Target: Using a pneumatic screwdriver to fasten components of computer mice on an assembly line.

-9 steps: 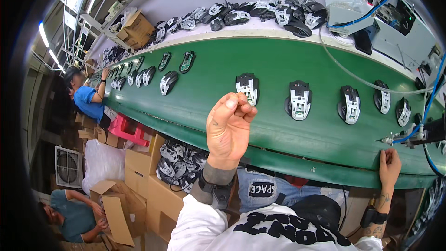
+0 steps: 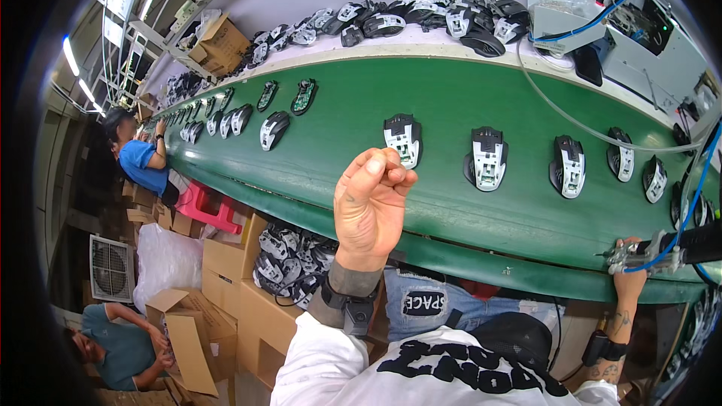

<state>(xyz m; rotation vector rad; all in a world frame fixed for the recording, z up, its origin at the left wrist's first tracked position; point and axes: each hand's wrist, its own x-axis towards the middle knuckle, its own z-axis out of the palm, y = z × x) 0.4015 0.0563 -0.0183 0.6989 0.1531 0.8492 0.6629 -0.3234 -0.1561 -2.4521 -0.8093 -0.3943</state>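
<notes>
My left hand (image 2: 374,203) is raised over the near side of the green belt, thumb and fingertips pinched together. Whatever the pinch may hold is too small to make out. Just behind the fingertips lies an opened computer mouse (image 2: 403,137), black with a white inner frame, partly covered by them. My right hand (image 2: 630,277) is at the belt's near edge on the right. A metal tool head (image 2: 639,254) with a blue hose crosses in front of its fingers and hides most of them. Nearby on the belt lie another open mouse (image 2: 487,159) and a further one (image 2: 568,167).
The green belt (image 2: 338,158) runs far left, carrying several more mice. A shelf behind it bears a heap of mouse parts (image 2: 383,26). A clear hose (image 2: 571,122) arcs over the right side. Cartons (image 2: 259,331) stand below left; two other people work on the left.
The tool head has moved left and down, now covering the fingers of my right hand. Mice on the belt have shifted slightly right. My left hand keeps its pinch almost in place.
</notes>
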